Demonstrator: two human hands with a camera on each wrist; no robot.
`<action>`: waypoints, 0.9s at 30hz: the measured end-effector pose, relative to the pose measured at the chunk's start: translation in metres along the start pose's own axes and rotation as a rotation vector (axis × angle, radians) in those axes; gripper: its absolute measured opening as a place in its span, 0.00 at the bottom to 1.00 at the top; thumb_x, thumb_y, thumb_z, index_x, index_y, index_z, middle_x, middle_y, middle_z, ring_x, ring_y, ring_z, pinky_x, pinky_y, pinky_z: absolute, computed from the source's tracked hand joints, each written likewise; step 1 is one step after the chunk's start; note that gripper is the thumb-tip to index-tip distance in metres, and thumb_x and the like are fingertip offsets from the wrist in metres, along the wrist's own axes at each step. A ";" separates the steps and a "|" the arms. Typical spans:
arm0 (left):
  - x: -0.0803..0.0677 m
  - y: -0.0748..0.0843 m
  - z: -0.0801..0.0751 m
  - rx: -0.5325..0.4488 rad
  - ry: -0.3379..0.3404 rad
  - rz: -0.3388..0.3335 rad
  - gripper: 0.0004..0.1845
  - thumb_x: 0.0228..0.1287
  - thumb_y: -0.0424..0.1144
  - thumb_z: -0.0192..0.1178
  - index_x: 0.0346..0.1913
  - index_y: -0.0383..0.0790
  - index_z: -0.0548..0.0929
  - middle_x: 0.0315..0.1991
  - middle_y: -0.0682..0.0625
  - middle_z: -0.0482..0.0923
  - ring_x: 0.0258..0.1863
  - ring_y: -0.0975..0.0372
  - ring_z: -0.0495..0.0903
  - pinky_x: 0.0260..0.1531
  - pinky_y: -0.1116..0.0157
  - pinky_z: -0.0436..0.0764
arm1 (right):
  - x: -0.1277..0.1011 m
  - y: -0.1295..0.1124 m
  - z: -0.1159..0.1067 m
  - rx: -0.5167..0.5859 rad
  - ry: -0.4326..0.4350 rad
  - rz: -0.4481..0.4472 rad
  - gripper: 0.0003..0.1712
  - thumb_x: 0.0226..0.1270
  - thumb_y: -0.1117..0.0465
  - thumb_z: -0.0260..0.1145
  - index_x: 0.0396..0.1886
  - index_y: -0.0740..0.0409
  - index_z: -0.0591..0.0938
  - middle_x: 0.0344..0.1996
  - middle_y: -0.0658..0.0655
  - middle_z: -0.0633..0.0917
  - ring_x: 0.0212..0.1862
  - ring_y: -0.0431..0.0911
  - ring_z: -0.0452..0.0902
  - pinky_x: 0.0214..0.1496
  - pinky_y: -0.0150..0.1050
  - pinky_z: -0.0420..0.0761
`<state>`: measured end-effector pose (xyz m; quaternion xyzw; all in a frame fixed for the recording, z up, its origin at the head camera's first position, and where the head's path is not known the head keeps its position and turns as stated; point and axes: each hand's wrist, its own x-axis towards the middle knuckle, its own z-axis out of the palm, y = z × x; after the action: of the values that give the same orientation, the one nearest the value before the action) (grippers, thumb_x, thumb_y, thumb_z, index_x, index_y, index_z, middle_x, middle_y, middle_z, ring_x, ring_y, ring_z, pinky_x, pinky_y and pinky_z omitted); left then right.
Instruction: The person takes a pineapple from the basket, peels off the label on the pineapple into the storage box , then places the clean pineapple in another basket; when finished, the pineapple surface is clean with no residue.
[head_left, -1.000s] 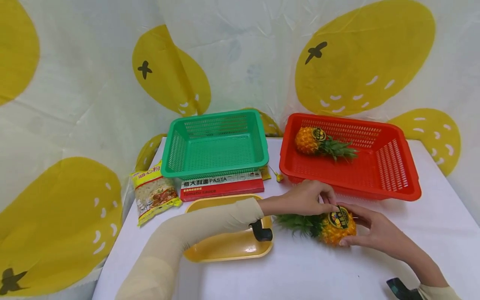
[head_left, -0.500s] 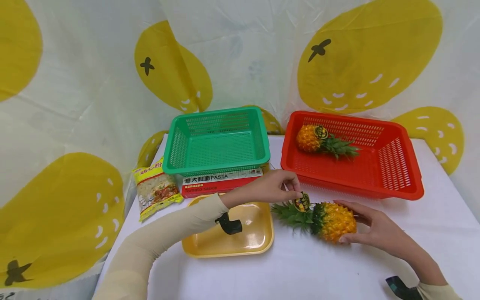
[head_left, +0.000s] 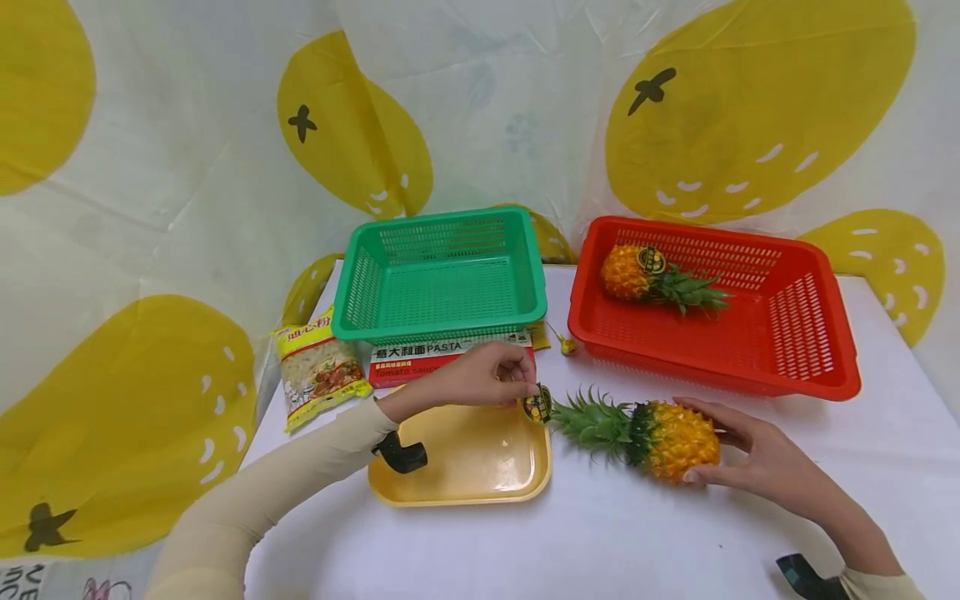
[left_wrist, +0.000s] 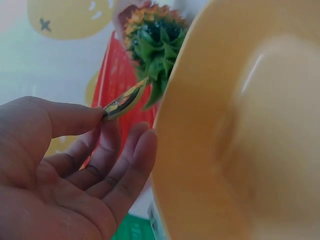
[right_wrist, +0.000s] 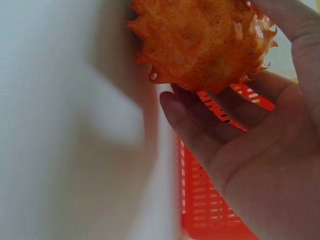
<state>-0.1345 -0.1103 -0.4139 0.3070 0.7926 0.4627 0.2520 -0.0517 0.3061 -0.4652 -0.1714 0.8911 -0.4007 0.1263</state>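
Observation:
Between thumb and forefinger, my left hand (head_left: 480, 377) pinches a round black-and-gold sticker (head_left: 537, 404), bent into a curve in the left wrist view (left_wrist: 125, 101). The sticker is over the right rim of a yellow tray (head_left: 457, 467). To the right, a pineapple (head_left: 681, 442) lies on its side on the white table, its green leaves pointing toward the tray. My right hand (head_left: 768, 458) holds the pineapple's bottom end, thumb on one side and fingers on the other. Only that orange, spiky end shows in the right wrist view (right_wrist: 200, 42).
A red basket (head_left: 720, 367) at the back right holds another pineapple (head_left: 628, 273) bearing a similar sticker. Left of it stands a green basket (head_left: 442, 333), with a pasta box (head_left: 390, 375) in front and a yellow food bag (head_left: 318, 375) beside it. A small yellow flower (head_left: 567, 345) lies between the baskets.
My left hand has peeled the sticker off the pineapple's side and carried it left, past the leaves to the tray's edge. My right hand stays on the pineapple.

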 end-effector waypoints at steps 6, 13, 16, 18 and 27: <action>-0.018 -0.011 -0.006 -0.042 -0.012 -0.035 0.03 0.75 0.32 0.67 0.41 0.36 0.84 0.32 0.38 0.85 0.28 0.46 0.87 0.36 0.41 0.85 | -0.001 0.001 0.000 0.002 -0.007 0.013 0.50 0.60 0.54 0.84 0.80 0.52 0.71 0.68 0.56 0.77 0.57 0.21 0.68 0.52 0.32 0.82; -0.027 -0.024 0.001 -0.050 -0.039 -0.067 0.03 0.73 0.31 0.68 0.40 0.34 0.84 0.32 0.40 0.86 0.29 0.43 0.88 0.34 0.44 0.87 | 0.000 0.003 0.001 0.002 0.000 0.001 0.50 0.60 0.55 0.84 0.80 0.52 0.71 0.69 0.57 0.77 0.57 0.21 0.68 0.52 0.32 0.82; -0.026 -0.029 0.005 0.004 -0.049 -0.083 0.04 0.71 0.30 0.70 0.37 0.36 0.85 0.31 0.43 0.87 0.27 0.45 0.89 0.31 0.51 0.88 | -0.001 0.004 0.002 0.008 0.003 0.001 0.50 0.60 0.55 0.84 0.80 0.52 0.71 0.69 0.58 0.77 0.57 0.21 0.69 0.52 0.32 0.82; -0.024 -0.033 0.008 0.044 -0.051 -0.090 0.04 0.70 0.30 0.70 0.36 0.38 0.86 0.31 0.47 0.86 0.26 0.49 0.89 0.29 0.57 0.87 | -0.002 0.004 0.002 0.010 0.007 0.002 0.50 0.59 0.55 0.84 0.80 0.52 0.71 0.68 0.58 0.77 0.57 0.22 0.69 0.52 0.32 0.82; -0.018 -0.035 0.015 0.374 -0.015 -0.060 0.07 0.68 0.32 0.71 0.32 0.45 0.86 0.28 0.61 0.82 0.28 0.68 0.80 0.31 0.69 0.81 | -0.002 0.002 0.004 0.008 0.025 -0.019 0.50 0.59 0.55 0.84 0.80 0.53 0.71 0.69 0.57 0.77 0.58 0.21 0.69 0.53 0.31 0.81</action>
<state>-0.1206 -0.1286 -0.4497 0.3281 0.8717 0.2974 0.2099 -0.0488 0.3055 -0.4690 -0.1742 0.8895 -0.4073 0.1123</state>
